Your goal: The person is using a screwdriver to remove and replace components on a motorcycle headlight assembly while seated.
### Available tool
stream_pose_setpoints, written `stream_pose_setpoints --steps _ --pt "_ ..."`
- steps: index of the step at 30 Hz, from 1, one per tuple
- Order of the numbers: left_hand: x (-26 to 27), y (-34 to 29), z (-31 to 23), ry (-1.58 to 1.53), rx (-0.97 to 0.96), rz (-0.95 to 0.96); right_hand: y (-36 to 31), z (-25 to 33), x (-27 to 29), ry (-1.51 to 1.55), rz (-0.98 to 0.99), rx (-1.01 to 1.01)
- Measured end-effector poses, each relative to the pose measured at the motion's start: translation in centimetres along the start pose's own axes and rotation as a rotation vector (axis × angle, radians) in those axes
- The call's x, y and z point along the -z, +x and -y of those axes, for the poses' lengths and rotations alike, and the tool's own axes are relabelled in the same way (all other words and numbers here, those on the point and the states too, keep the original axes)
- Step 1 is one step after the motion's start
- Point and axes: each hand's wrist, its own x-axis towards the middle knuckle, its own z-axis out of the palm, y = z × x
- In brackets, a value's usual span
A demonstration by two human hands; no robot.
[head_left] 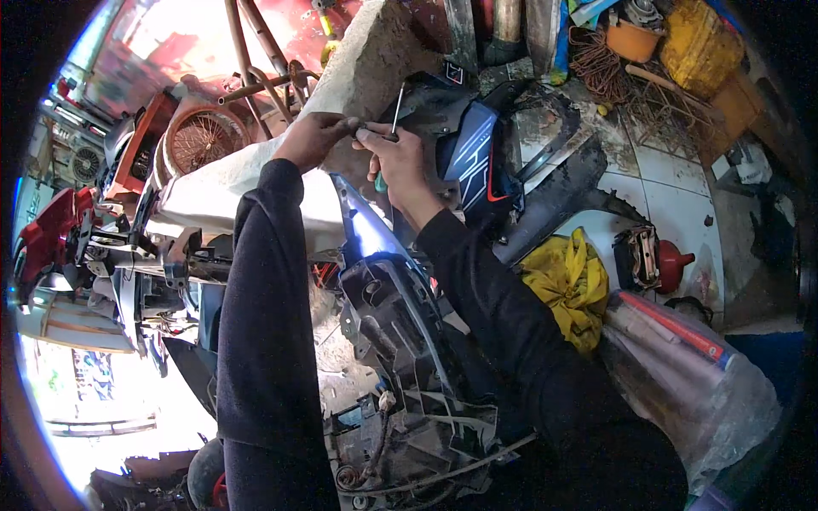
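My right hand (400,166) is closed around a screwdriver (399,109); its thin metal shaft points up and a bit of green handle shows below the fingers. Close beside it, my left hand (313,139) has its fingertips pinched together near the right thumb. Whatever they hold is too small to make out. Below both hands lies a blue scooter body panel (368,226), joined to a dusty black plastic piece (383,298). To the right of my right hand is another blue panel (474,157) with white and red graphics.
A pale concrete ledge (221,192) runs behind the hands. Yellow cloth (567,285), a red funnel (673,266) and a clear plastic bag (707,409) lie at right. Rusty wire (601,64) is at the far right; a spoked wheel (204,140) stands far left.
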Motion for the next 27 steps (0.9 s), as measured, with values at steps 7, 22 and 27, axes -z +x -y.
stream_pose_setpoints --steps 7,22,27 --pt "0.1 0.3 -0.5 0.048 0.056 0.068 0.5 -0.6 2.3 0.029 0.014 -0.042" --pt "0.8 0.1 1.2 0.133 0.0 -0.026 3.0 -2.3 15.4 0.056 -0.319 -0.067" --pt "1.0 0.7 4.6 -0.064 -0.018 0.007 3.2 -2.0 15.3 0.042 -0.323 -0.039"
